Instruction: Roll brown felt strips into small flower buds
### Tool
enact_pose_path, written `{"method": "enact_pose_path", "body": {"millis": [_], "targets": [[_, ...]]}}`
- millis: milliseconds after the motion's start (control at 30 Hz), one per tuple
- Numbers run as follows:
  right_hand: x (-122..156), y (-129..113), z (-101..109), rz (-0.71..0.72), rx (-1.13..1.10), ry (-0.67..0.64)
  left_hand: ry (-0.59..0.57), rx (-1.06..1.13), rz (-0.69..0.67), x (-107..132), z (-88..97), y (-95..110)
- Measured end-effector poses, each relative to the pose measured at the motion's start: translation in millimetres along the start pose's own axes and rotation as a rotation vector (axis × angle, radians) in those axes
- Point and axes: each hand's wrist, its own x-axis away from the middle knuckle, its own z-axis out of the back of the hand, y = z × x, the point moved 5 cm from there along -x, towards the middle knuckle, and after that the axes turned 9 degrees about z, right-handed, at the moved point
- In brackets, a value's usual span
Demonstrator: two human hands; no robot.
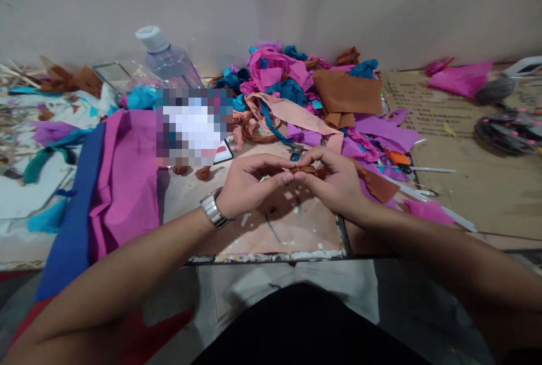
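Observation:
My left hand (254, 181) and my right hand (332, 176) meet above the table, thumbs and forefingers pinched together. Between them is a small piece of brown crepe paper (311, 171), partly hidden by the fingers. A watch with a metal band (214, 209) circles my left wrist. Two small brown crumpled paper balls (203, 173) lie to the left of my left hand. Just beyond the fingertips is a small dark blue item (295, 157), too small to name. A peach paper strip (296, 114) lies behind the hands.
Crumpled pink, blue, purple and brown paper (279, 71) heaps against the wall. At the back left stands a clear bottle (173, 66) with a white cap. Folded pink paper (131, 173) and a blue sheet (74, 212) hang over the front edge. Cardboard (478, 196) lies at right.

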Motion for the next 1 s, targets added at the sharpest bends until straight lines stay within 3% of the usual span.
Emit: {"method": "enact_pose_path", "body": {"millis": [267, 500, 1000], "targets": [[0.7, 0.2, -1.6, 0.027, 0.004, -0.041, -0.011, 0.044, 0.029, -3.2, -0.2, -3.5], [-1.8, -5.9, 0.0, 0.167, 0.012, -0.039, 0.003, 0.094, 0.009, -5.9, 1.9, 1.6], [-0.1, -4.3, -1.8, 0.098, 0.026, -0.021, -0.008, 0.146, 0.102, -2.9, -3.2, -5.5]]}}
